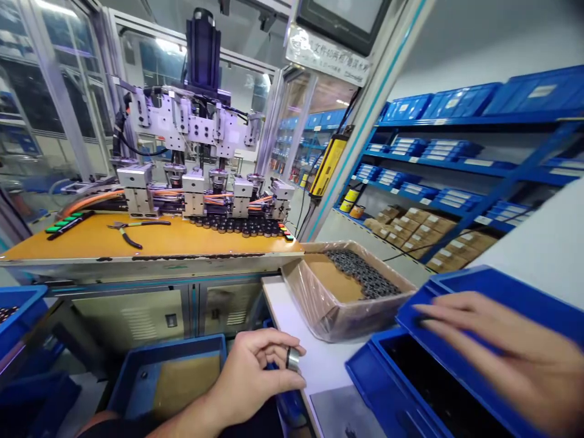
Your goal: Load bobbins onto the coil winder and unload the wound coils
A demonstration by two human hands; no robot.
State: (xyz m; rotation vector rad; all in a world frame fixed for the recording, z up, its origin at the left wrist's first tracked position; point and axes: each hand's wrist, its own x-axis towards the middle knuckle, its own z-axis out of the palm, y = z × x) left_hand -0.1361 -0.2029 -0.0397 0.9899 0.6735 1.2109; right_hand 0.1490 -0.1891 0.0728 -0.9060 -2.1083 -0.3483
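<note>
Two hands at the bench

Left hand (255, 374) pinches a small metal ring (292, 359) between thumb and fingers, just above the white surface (319, 365). Right hand (506, 353), blurred, lies flat and open on a blue bin (456, 371).

blue bins (460, 365), orange bench top (182, 240), silver ring (293, 359)

Blue shelving (460, 182) stacked with bins and cartons lined the right wall, glass panels (50, 109) enclosed the machine (201, 146) on an orange surface (173, 240) under bright ceiling lights.
</note>
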